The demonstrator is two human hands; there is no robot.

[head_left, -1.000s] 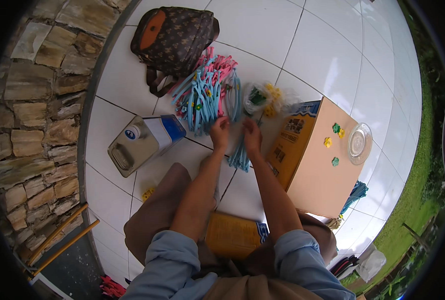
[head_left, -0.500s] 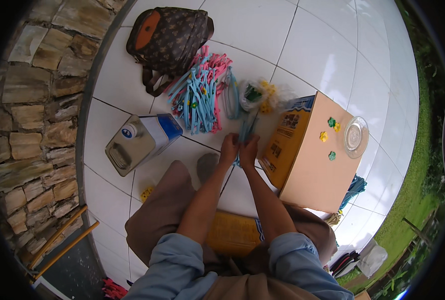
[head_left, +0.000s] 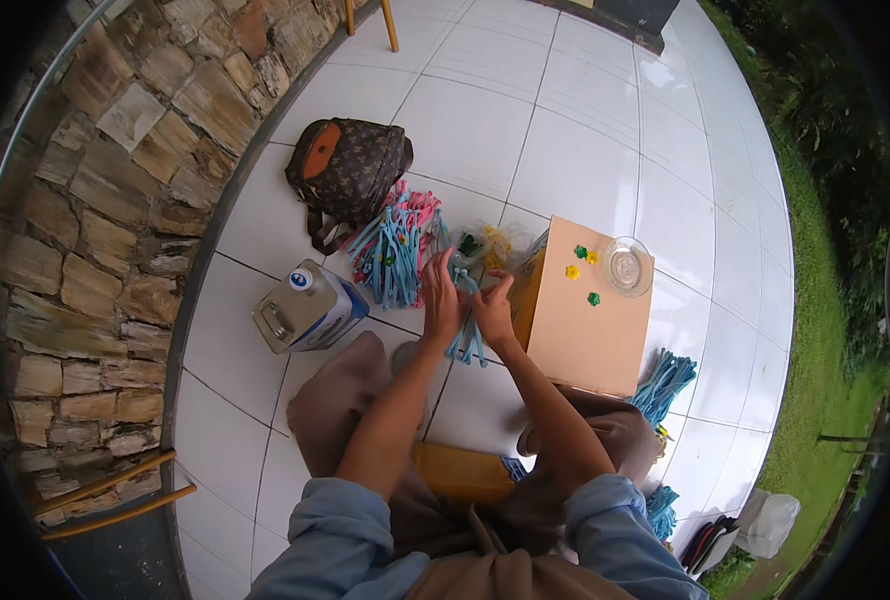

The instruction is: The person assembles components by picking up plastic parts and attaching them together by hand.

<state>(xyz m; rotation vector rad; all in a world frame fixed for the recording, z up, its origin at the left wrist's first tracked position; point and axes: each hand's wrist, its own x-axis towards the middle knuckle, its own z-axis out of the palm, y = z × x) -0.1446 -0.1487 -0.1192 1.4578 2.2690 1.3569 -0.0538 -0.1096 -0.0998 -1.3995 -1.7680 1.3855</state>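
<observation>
A small bundle of light blue fabric strips (head_left: pixel 467 345) is between my two hands, its loose ends pointing down toward me. My left hand (head_left: pixel 442 302) has its fingers pointing up, with the strips pinched by the thumb side. From the other side, my right hand (head_left: pixel 495 312) grips the same strips, its fingers bent. Just beyond my hands lie clear plastic bags with yellow flower pieces (head_left: pixel 502 247) and dark green pieces (head_left: pixel 469 245). A heap of light blue and pink strips (head_left: pixel 395 250) is to the left of them.
A cardboard box (head_left: pixel 590 335) stands at right, carrying a clear glass dish (head_left: pixel 626 267) and green and yellow flower pieces (head_left: pixel 573 271). More blue strips (head_left: pixel 665 385) lie beyond it. A metal can (head_left: pixel 310 308) and brown backpack (head_left: pixel 350 172) stand left, near a stone wall (head_left: pixel 75 280).
My view has tilted up, showing more floor ahead. My left fingers have straightened upward and my hands have spread slightly, with the blue strips still between them.
</observation>
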